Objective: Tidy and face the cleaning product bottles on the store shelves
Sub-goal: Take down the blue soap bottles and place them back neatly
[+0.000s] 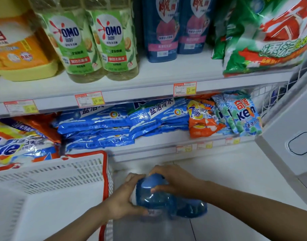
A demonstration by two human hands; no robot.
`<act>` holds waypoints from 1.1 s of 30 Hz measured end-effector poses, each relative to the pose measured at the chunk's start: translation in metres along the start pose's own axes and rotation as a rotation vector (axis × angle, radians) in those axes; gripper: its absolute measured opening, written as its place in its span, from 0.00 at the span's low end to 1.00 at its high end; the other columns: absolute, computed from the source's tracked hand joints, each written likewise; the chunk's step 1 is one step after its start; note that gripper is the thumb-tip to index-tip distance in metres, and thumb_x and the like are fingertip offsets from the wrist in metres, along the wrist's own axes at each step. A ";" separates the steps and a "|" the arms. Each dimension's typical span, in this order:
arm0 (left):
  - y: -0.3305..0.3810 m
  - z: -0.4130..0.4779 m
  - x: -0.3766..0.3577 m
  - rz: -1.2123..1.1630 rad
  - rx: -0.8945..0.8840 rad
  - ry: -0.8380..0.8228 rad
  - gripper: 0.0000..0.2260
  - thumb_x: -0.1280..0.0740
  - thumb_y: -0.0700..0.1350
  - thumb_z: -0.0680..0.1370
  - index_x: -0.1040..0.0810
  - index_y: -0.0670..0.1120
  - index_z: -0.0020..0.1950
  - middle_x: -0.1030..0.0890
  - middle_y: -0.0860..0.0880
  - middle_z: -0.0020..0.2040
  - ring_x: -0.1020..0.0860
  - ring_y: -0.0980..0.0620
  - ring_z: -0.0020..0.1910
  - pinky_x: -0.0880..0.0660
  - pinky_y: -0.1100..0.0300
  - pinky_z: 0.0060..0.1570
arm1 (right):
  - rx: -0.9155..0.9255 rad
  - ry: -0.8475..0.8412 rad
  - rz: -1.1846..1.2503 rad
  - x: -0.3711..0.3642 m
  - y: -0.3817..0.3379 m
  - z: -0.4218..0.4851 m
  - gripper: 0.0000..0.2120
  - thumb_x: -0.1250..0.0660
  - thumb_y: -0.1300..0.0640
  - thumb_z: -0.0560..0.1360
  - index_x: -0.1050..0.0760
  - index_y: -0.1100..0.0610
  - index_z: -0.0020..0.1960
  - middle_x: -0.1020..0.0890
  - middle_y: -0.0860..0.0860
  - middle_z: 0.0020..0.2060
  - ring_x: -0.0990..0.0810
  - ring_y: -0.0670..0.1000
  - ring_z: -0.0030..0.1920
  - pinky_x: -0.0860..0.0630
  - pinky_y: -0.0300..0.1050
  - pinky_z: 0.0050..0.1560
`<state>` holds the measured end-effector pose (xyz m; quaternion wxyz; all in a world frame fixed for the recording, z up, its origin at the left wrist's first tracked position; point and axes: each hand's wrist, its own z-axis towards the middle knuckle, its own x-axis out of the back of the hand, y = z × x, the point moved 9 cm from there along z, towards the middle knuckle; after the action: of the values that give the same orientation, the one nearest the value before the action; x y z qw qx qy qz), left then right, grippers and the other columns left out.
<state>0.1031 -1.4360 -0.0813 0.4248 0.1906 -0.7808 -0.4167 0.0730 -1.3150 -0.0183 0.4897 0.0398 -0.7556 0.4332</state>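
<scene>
Head view. A: Where's the bottle?
B: Low, between both grips, off the shelves. The left grip curls round its side; the right grip closes over its blue top.
A: Why both?
B: Probably to steady it and turn its label forward before shelving.
A: Room?
B: Tight by the left grip, with the basket rim just beside it. Right of the right grip, a white cabinet juts in. Ahead and above the grips is the shelf lip, with open floor between.
</scene>
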 end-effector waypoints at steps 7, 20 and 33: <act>0.072 -0.011 0.066 -0.256 -0.082 0.301 0.38 0.17 0.41 0.60 0.30 0.55 0.65 0.20 0.57 0.59 0.20 0.55 0.59 0.24 0.54 0.61 | 0.051 0.344 0.255 0.096 -0.043 -0.010 0.21 0.34 0.38 0.72 0.24 0.51 0.57 0.18 0.47 0.49 0.19 0.46 0.48 0.21 0.52 0.50; 0.307 -0.057 0.187 0.036 -0.503 0.795 0.40 0.23 0.62 0.55 0.30 0.60 0.65 0.22 0.66 0.59 0.21 0.61 0.56 0.24 0.66 0.54 | 0.341 0.574 0.310 0.271 -0.097 -0.055 0.48 0.20 0.51 0.61 0.44 0.42 0.73 0.32 0.30 0.68 0.31 0.37 0.70 0.30 0.34 0.66; 0.382 0.043 0.219 0.259 -0.654 0.598 0.48 0.21 0.56 0.63 0.40 0.49 0.78 0.30 0.55 0.72 0.31 0.59 0.70 0.31 0.54 0.69 | 0.199 1.073 0.542 0.330 -0.017 -0.046 0.46 0.18 0.61 0.62 0.37 0.54 0.74 0.22 0.42 0.61 0.23 0.38 0.62 0.22 0.40 0.59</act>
<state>-0.0348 -1.3358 0.3267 0.7177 0.0591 -0.4689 -0.5115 -0.0567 -1.1730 0.2541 0.6683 -0.3323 -0.3426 0.5706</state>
